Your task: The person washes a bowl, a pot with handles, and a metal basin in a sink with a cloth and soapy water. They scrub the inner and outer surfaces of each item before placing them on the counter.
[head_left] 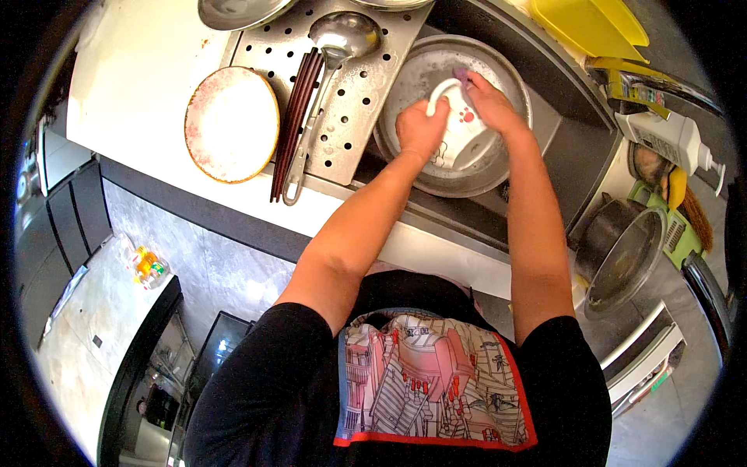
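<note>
A white mug (463,135) with a red paw print is tilted over a round metal basin (390,153) of sudsy water (421,73). My left hand (421,127) grips it by the handle side, thumb on the mug's wall. In my right hand (495,106) is a bit of purple cloth (461,75), pressed near the mug's handle and rim; the palm hides most of that cloth. The basin stands inside a dark sink (545,125).
Left of the sink, a perforated metal drainboard (365,87) carries a metal ladle (344,35) and several dark chopsticks (296,125). Beside them lies a pink-patterned plate (230,125). On the right are a white pump bottle (665,137), a dark pot (607,233) and a yellow container (586,26).
</note>
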The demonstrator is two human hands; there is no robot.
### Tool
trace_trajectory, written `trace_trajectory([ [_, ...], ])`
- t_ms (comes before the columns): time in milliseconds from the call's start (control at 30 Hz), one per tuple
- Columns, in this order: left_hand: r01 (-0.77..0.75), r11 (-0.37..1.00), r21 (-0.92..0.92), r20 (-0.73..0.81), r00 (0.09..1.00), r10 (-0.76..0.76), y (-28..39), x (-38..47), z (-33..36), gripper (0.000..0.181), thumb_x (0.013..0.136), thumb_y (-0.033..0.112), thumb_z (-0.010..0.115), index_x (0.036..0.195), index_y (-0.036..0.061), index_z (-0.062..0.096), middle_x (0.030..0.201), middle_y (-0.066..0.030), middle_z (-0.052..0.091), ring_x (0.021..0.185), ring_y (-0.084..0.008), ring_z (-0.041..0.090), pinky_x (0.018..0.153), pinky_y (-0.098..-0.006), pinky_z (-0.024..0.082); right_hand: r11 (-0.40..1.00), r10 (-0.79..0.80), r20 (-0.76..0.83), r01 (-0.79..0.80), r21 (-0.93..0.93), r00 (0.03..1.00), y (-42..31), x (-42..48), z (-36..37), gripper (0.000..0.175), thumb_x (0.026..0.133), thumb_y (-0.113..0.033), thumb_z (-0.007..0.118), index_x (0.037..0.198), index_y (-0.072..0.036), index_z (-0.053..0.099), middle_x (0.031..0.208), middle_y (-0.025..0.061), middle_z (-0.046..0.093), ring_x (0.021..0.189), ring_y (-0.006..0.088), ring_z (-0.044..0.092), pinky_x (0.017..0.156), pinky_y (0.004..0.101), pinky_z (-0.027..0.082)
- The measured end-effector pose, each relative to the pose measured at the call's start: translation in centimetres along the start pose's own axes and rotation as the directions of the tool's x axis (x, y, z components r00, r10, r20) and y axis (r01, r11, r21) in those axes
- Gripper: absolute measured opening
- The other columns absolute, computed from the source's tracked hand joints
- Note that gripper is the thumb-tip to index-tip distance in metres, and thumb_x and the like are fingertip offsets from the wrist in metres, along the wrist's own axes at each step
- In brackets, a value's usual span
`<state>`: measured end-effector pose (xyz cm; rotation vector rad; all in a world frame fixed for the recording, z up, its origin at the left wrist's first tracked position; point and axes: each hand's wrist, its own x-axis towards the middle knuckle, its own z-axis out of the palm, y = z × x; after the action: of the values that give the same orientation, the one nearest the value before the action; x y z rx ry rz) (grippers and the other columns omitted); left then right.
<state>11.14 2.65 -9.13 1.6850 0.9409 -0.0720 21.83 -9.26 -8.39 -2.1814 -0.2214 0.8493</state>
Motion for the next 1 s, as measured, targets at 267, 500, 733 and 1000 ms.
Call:
trace_trajectory([
  [267,-0.165,0.986,-0.005,0.048,0.985,0.165,-0.6,0.3,0.2,0.035,0.073,0.039,0.067,0.070,0.0051,0.062,0.068,-0.0152,0.063,0.062,-0.0296,0.062,0.063,-0.0392,0.048,0.717,0.405,0.256,-0.479,0.506,0.878,5.0,1.5,-2.2,0.051,0.083,-0.050,0.054,0.107,-0.007,0.063,0.087,0.0073,0.067,0.073,0.0185,0.063,0.061,0.0316,0.050],
  [500,-0.331,0.942,0.057,-0.066,0.940,0.334,0.4,-0.6,-0.8,0.041,0.070,0.049,0.070,0.080,0.0102,0.064,0.070,-0.0107,0.065,0.065,-0.0290,0.064,0.067,-0.0392,0.049,0.969,0.245,-0.082,-0.243,0.037,0.966,-1.7,-1.3,-1.6,0.044,0.086,-0.046,0.052,0.082,-0.004,0.067,0.067,0.0085,0.063,0.051,0.0204,0.059,0.048,0.0345,0.046],
  [733,-0.320,0.889,0.327,-0.013,0.939,0.343,0.3,-0.2,-0.1,0.042,0.088,0.043,0.051,0.073,0.0070,0.066,0.067,-0.0197,0.061,0.062,-0.0387,0.059,0.059,-0.0430,0.047,0.839,-0.402,-0.352,0.186,-0.512,0.845,-0.7,-3.7,1.3,0.024,0.087,-0.025,0.053,0.092,-0.005,0.064,0.094,0.0161,0.063,0.088,0.0306,0.059,0.076,0.0426,0.046],
  [1000,-0.220,0.919,0.328,-0.136,0.951,0.277,-0.9,0.2,0.3,0.043,0.091,0.042,0.046,0.076,0.0085,0.068,0.067,-0.0185,0.062,0.063,-0.0395,0.060,0.061,-0.0462,0.047,0.561,-0.615,-0.148,0.298,-0.773,0.775,-2.5,-9.3,5.7,0.045,0.081,-0.018,0.056,0.125,-0.010,0.048,0.133,0.0117,0.043,0.128,0.0340,0.035,0.103,0.0511,0.029],
])
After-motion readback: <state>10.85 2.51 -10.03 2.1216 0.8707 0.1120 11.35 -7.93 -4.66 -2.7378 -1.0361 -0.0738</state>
